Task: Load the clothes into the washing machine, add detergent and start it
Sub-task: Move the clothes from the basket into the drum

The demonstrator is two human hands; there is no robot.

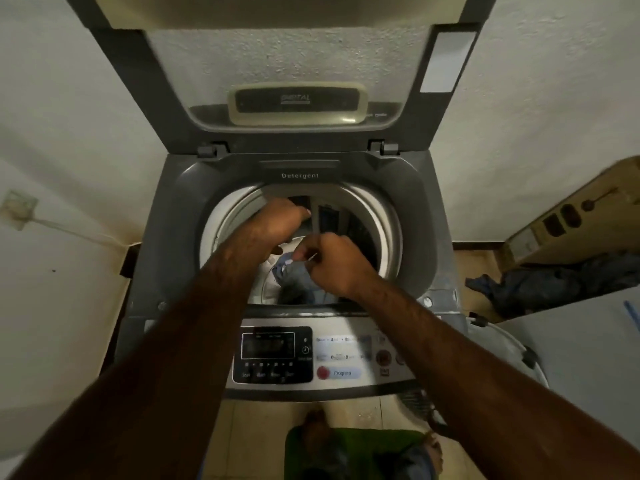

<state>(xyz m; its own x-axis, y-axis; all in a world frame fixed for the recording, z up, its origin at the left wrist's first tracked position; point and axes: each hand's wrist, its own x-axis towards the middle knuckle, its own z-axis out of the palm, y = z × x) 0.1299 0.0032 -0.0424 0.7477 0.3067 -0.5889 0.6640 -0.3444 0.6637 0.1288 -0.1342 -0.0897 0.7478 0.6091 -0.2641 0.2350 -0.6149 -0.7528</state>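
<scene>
The grey top-loading washing machine (162, 244) stands with its lid (287, 60) raised. Blue and white clothes (294, 284) lie in the drum. My left hand (280, 221) reaches over the drum toward the back, just below the slot marked Detergent (300, 175); its fingers curl downward and what they touch is hidden. My right hand (334, 265) hovers above the clothes and pinches a small thin pale thing (311, 258), too blurred to name. The control panel (273, 355), with a red Program button (322, 373), lies under my forearms.
A cardboard box (571, 216) leans against the right wall, with a dark heap of clothes (554, 285) below it. A white unit (588, 358) stands to the right of the machine. A green mat (363, 452) lies on the floor. A wall socket (19, 206) is at left.
</scene>
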